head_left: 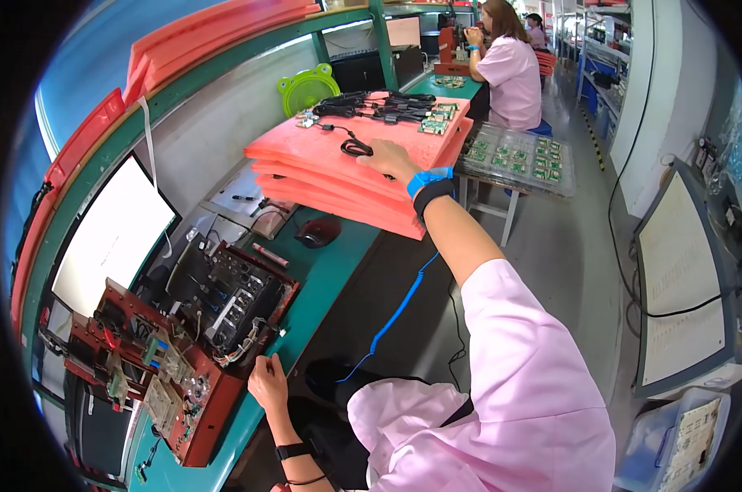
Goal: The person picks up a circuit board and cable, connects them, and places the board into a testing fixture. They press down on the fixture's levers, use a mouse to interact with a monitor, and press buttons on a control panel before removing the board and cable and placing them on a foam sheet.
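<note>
At the front edge of a stack of pink foam sheets (305,148), my right hand (394,161) has its fingers closed on a coiled black cable (356,148). The cable runs back to a small circuit board (308,120) near the stack's left corner. Behind it lie a bundle of black cables (379,105) and several green circuit boards (438,120). My left hand (268,382) is curled by the green bench's edge, beside a red test fixture (211,410). Whether its fingers hold anything is hidden. A white connector (283,332) sits just beyond it.
A lit monitor (112,238) stands behind the fixture. On the bench lie a dark red mouse (318,232) and a marker (271,255). A clear tray of boards (518,156) is right of the foam. A blue coiled cord (399,307) hangs from my right wrist. Another person (510,74) sits farther back.
</note>
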A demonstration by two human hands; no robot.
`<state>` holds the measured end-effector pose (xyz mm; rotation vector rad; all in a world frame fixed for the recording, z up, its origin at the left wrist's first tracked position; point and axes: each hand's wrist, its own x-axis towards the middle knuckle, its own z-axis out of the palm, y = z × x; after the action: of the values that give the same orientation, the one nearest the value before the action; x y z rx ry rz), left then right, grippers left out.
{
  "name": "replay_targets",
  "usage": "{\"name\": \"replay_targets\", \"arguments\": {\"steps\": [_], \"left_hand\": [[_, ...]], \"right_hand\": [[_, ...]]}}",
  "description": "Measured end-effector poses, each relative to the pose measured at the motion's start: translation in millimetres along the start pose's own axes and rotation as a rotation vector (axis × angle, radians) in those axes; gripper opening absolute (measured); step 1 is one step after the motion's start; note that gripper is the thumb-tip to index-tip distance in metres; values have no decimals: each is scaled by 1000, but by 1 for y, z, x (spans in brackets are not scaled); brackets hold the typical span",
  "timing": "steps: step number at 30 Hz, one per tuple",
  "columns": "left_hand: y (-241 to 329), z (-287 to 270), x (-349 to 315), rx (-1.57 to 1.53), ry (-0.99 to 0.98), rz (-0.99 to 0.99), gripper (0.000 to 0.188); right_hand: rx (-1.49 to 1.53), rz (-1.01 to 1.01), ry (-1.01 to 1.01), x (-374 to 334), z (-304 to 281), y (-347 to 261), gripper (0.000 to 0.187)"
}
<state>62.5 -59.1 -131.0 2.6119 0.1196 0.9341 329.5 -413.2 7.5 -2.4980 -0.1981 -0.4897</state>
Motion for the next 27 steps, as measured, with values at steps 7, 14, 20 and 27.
{"name": "replay_targets", "arguments": {"steps": [7,14,20,27], "left_hand": [[8,2,1,36,-3,18,28],[5,5,0,21,7,-6,28],[12,-2,5,-11,-23,-62,28],[10,-10,3,-20,-47,-29,26]], "right_hand": [[-156,-33,9,3,5,5,40],[-187,-30,-11,8,2,8,41],[-201,-77,-68,19,-7,-8,48],[-399,-9,-307,63,-17,-41,49]]}}
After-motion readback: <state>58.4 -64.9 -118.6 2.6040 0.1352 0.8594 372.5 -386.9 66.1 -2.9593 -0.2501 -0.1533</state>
